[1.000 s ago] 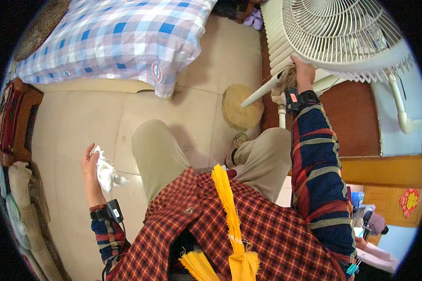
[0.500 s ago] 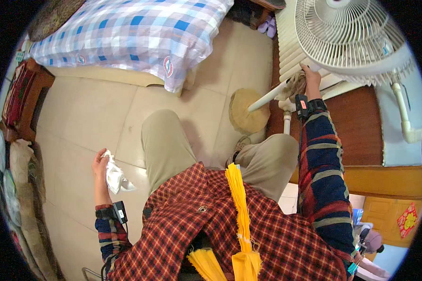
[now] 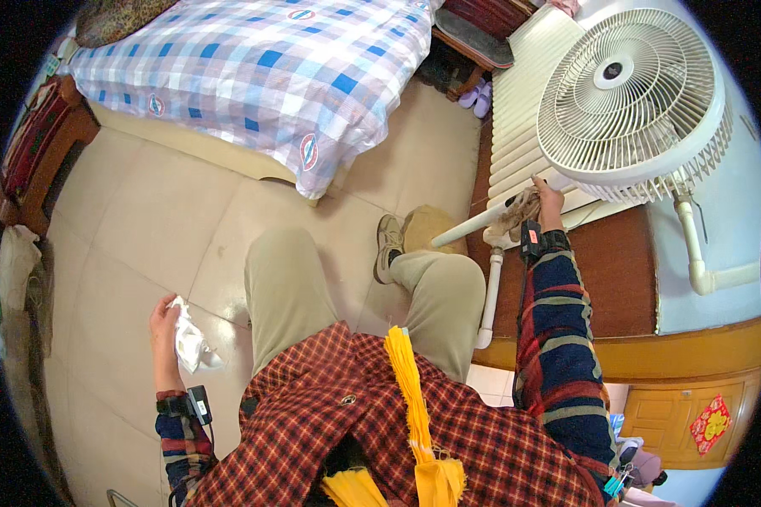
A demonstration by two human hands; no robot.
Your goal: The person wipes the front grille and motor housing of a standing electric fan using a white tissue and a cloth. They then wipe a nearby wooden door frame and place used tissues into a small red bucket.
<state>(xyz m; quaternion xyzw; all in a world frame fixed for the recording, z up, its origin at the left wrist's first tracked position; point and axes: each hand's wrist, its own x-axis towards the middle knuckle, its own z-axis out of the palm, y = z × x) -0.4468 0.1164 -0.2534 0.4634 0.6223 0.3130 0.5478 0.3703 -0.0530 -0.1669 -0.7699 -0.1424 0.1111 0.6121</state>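
Observation:
At the left, my left hand (image 3: 162,325) is closed on a crumpled white piece of cloth or tissue (image 3: 193,345), which hangs down beside my leg. My right hand (image 3: 550,203) reaches out to the right, its fingers wrapped round a greyish-brown rag (image 3: 514,215). That rag lies against the white pole (image 3: 472,228) of a standing fan, just below the fan's round caged head (image 3: 626,106). The fan's base, tan-coloured, (image 3: 431,226) stands on the floor, partly hidden by my foot and knee.
A bed with a blue-and-white checked cover (image 3: 254,93) stands ahead. The ribbed white radiator (image 3: 516,118) and white pipes (image 3: 698,253) run along the right wall. A wooden bench (image 3: 46,152) is at far left. Purple slippers (image 3: 477,98) lie beyond the bed's corner.
The view has shifted, so the fan's whole head shows now. My foot has come forward beside the fan base. Both hands keep their holds, the right with the rag at the pole.

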